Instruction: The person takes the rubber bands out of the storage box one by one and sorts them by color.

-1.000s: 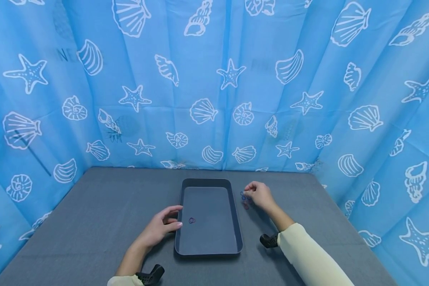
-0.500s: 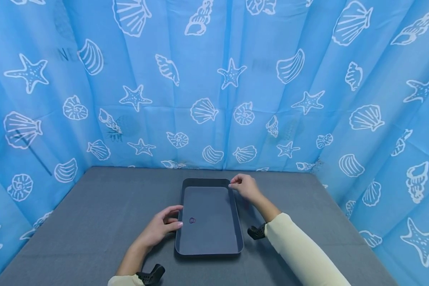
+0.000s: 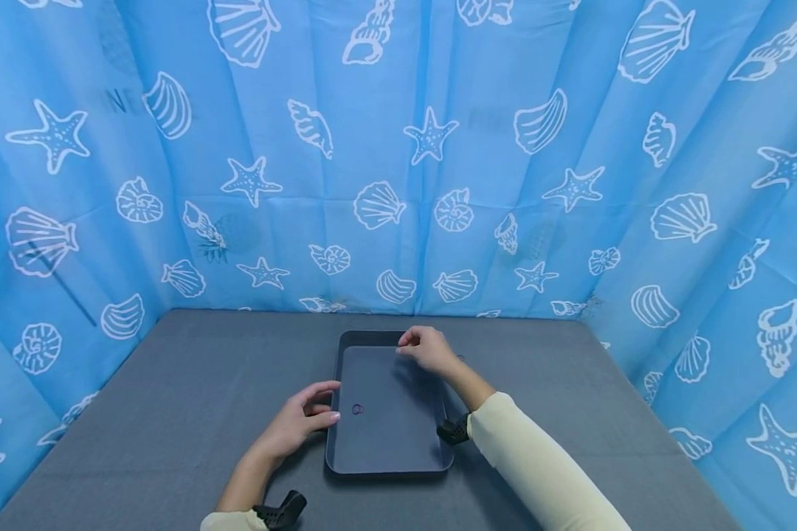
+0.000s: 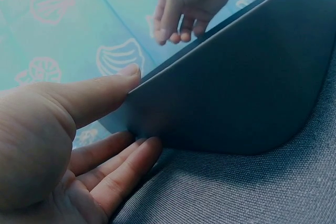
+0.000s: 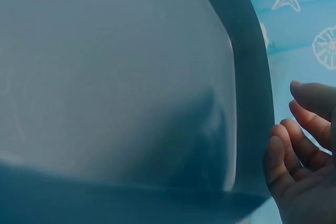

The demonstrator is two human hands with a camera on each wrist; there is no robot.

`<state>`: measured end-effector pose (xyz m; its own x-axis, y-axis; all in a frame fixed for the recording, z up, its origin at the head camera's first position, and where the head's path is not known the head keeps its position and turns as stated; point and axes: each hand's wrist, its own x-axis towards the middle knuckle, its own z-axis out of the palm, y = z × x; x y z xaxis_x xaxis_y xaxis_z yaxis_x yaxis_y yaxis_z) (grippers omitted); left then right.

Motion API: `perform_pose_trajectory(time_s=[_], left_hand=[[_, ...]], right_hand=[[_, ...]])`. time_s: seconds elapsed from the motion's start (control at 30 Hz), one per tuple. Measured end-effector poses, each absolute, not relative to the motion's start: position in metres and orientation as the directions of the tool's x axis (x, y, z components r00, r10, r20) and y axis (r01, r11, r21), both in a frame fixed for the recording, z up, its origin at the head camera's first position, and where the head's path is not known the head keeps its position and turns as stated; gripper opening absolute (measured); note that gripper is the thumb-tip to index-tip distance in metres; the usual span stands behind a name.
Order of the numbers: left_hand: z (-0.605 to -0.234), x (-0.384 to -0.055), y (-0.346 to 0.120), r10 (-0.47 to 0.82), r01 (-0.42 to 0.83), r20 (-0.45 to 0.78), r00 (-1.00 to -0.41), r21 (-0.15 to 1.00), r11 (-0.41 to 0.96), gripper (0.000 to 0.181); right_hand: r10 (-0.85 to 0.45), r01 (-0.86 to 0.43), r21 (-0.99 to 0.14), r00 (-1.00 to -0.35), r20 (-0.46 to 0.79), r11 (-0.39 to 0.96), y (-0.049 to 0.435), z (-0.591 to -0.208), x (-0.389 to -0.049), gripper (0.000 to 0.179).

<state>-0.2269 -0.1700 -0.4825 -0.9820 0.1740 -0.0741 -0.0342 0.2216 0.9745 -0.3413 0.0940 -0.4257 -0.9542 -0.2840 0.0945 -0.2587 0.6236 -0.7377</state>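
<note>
A dark grey rectangular tray (image 3: 392, 442) lies on the cloth-covered table. My left hand (image 3: 299, 414) touches its left side; in the left wrist view the thumb (image 4: 113, 90) is at the rim and the fingers meet the outer wall. Two small thin rings (image 3: 357, 408), red and blue in the right wrist view, lie together on the tray floor at left. Over the tray's far right part, my right hand (image 3: 430, 350) hangs with thumb and fingertips drawn close together. I cannot tell whether it holds something small.
Another small ring (image 3: 461, 358) shows on the table beyond the tray's right side, partly behind the right forearm. A grey cloth (image 3: 192, 413) covers the table, and a blue shell-print curtain (image 3: 398, 258) hangs behind it. Black wrist devices (image 3: 453, 430) are on both arms.
My right hand has moved left from the small rings on the table, across the tray's right rim, to above the tray. My left hand and the tray stay where they were.
</note>
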Motion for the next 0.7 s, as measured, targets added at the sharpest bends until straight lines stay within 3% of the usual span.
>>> perform_pose_trajectory(time_s=[0.7], left_hand=[[-0.482, -0.228, -0.171, 0.193, -0.043, -0.083, -0.978, 0.978, 0.203, 0.051]], right_hand=[[-0.687, -0.429, -0.753, -0.725, -0.041, 0.499, 0.053, -0.443, -0.327, 0.019]])
